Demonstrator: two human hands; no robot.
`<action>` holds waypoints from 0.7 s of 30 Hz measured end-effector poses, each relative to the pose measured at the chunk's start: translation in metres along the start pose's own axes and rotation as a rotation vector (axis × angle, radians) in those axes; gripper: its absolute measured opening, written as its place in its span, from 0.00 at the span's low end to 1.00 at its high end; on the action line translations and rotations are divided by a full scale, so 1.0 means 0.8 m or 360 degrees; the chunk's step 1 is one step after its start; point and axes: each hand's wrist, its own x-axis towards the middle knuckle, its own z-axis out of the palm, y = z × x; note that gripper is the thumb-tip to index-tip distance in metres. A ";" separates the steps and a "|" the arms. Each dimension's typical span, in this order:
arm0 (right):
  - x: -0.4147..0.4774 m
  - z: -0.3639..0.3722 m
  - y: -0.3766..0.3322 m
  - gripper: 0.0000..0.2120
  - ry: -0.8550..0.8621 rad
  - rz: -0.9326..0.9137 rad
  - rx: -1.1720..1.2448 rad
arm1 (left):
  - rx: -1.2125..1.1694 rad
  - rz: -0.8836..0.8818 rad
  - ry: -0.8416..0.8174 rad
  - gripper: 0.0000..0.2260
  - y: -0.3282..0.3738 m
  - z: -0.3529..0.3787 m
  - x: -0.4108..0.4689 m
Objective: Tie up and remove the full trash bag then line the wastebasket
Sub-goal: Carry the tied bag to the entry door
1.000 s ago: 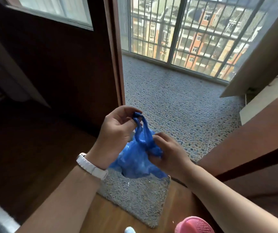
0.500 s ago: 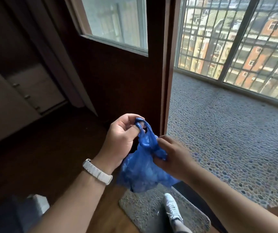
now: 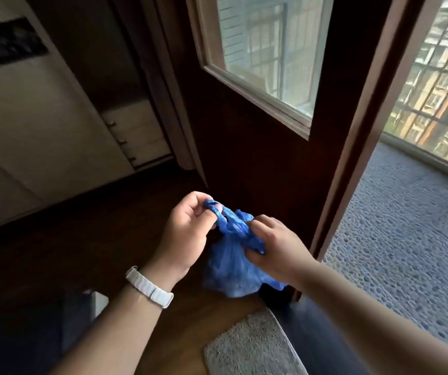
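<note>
A small blue plastic trash bag hangs in the air between my hands, its top twisted into loops. My left hand, with a white watch band on the wrist, pinches one blue loop at the bag's upper left. My right hand grips the bunched neck of the bag from the right. The lower part of the bag bulges below both hands. No wastebasket is in view.
A dark wooden door with a glass pane stands straight ahead. A pebbled balcony floor lies to the right behind a raised threshold. A grey mat lies on the wood floor below. Pale cabinets stand at the left.
The view has swung left, from the balcony to the door and cabinets. Both hands kept hold of the blue bag and stay close together; the pink object and shoe left the view.
</note>
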 end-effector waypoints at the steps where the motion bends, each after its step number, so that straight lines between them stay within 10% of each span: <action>1: 0.014 0.006 0.000 0.17 -0.0027 -0.0014 0.0030 | 0.0015 0.0017 0.0039 0.02 -0.001 -0.008 0.008; 21: 0.401 0.253 -0.078 0.16 -0.0347 -0.0191 -0.0011 | -0.0172 0.0097 0.0445 0.10 -0.077 -0.350 0.278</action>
